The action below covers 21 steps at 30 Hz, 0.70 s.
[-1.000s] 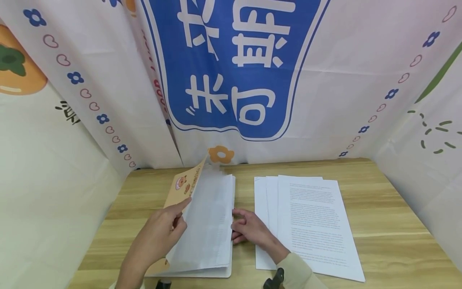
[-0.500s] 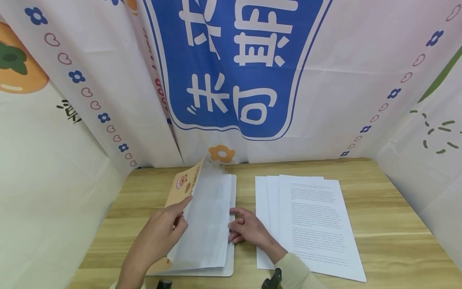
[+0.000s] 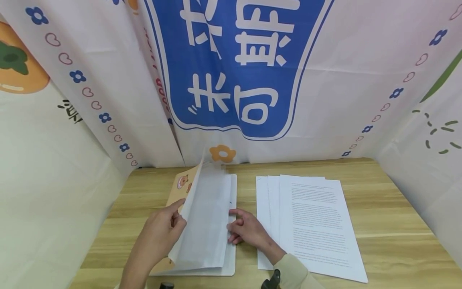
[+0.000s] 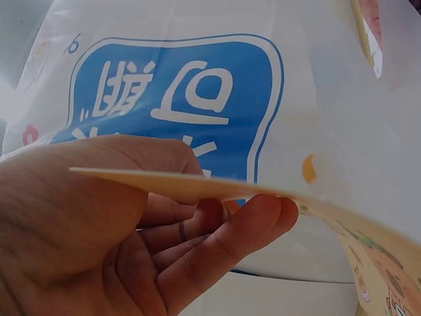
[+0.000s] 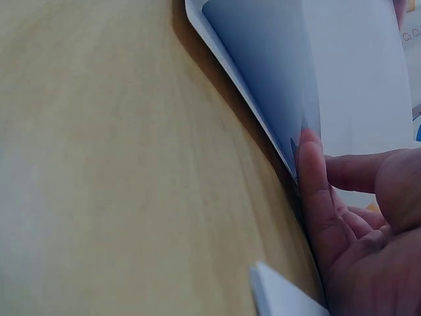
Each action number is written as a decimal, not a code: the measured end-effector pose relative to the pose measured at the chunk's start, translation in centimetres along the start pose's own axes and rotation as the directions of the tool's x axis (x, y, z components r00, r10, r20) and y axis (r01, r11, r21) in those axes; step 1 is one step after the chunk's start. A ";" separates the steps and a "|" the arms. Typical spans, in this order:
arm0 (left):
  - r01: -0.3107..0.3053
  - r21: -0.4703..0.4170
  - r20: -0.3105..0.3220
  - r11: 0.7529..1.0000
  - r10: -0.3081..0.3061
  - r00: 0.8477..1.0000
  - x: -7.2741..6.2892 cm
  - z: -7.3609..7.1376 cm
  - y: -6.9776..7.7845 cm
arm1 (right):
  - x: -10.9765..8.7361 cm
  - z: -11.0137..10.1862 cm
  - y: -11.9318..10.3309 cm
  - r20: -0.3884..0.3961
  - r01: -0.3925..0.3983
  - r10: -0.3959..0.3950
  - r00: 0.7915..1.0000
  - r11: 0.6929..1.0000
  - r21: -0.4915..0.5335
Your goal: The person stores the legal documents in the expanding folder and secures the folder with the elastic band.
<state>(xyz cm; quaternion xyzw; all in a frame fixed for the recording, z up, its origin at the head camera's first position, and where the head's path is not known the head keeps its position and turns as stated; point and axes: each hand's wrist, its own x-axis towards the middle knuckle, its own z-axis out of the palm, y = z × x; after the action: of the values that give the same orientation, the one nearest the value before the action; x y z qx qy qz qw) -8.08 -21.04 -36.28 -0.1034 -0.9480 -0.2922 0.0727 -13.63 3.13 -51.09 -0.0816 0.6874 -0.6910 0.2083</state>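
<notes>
A display book lies partly open on the table, its orange cover (image 3: 180, 194) printed with a cartoon bear and raised at an angle. My left hand (image 3: 159, 228) holds the cover's free edge; in the left wrist view the thumb side lies above the cover (image 4: 164, 181) and fingers below it. Translucent sleeves (image 3: 205, 224) stand lifted over the white back cover (image 3: 229, 261). At their right edge, my right hand (image 3: 249, 230) pinches the sleeves between thumb and fingers. The right wrist view shows a fingertip behind the lifted sleeve (image 5: 276, 72).
Right of the book lies a fanned stack of printed paper sheets (image 3: 317, 224), close to my right forearm. The wooden table (image 3: 390, 208) ends at a hanging cloth (image 3: 325, 120) behind, with more cloth at both sides.
The sleeves' right edge has shifted left, baring more of the back cover. My right hand has moved slightly left with it. Beside the orange cover, a pale sheet edge now shows near my left fingers.
</notes>
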 end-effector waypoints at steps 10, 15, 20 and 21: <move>-0.011 -0.014 -0.030 1.000 0.011 0.999 -0.3 0.1 0.0 | -0.1 0.0 -0.1 0.012 -0.004 0.005 1.000 0.993 -0.114; -0.033 -0.018 -0.028 0.999 0.033 0.999 -0.3 0.1 -0.2 | -0.2 0.1 -0.2 0.024 0.008 -0.005 1.000 0.990 -0.143; -0.054 -0.019 -0.033 0.998 0.053 0.998 -0.3 0.2 -0.3 | -0.3 0.0 -0.4 0.054 0.023 -0.013 0.998 0.981 -0.192; -0.056 -0.021 -0.033 0.998 0.056 0.998 -0.3 0.2 -0.3 | -0.3 0.0 -0.4 0.058 0.024 -0.013 0.998 0.979 -0.200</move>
<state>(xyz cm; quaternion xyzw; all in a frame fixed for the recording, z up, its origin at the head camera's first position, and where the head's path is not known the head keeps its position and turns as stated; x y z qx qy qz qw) -7.91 -21.24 -36.70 -0.1260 -0.9401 -0.3022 0.0952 -13.42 3.29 -50.66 -0.1280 0.7466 -0.6175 0.2117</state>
